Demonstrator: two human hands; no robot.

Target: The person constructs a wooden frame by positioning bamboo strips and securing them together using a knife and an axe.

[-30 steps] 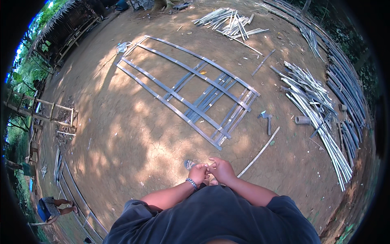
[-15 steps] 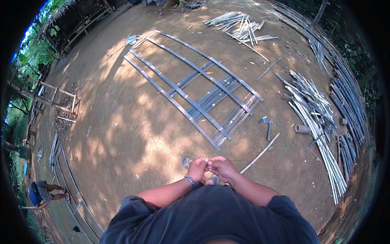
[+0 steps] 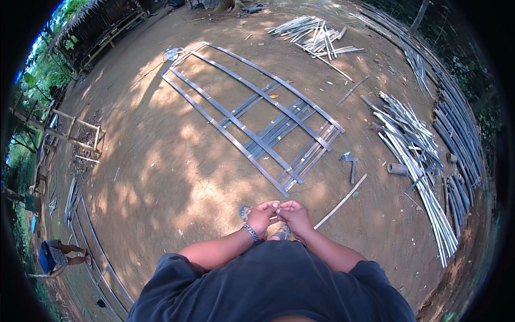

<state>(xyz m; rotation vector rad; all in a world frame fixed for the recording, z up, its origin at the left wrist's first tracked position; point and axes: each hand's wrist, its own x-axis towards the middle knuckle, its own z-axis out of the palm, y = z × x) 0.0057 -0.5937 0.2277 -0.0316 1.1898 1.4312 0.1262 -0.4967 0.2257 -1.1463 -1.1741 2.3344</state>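
In front of my body, my left hand [image 3: 261, 217] and my right hand [image 3: 295, 217] meet at their fingertips. Both are closed in a pinch, and whatever lies between the fingers is too small to make out. A chain bracelet [image 3: 250, 232] circles my left wrist. On the ground ahead lies a lattice frame [image 3: 241, 127] of long split bamboo strips with crosspieces, other strips lying beneath or across it. To the right of my hands rest a thin pale bamboo strip [image 3: 341, 200] and a hatchet-like tool [image 3: 351, 164].
Piles of split bamboo [image 3: 410, 145] and dark bamboo poles [image 3: 456, 123] line the right side. More pale strips [image 3: 316, 35] lie far off. At left are a bamboo railing [image 3: 70, 129], another long frame [image 3: 99, 257] and a person in a blue top [image 3: 47, 257].
My joined hands have risen slightly, away from my body, with the fingers still pinched together. The view has shifted a little; the things on the ground look unmoved.
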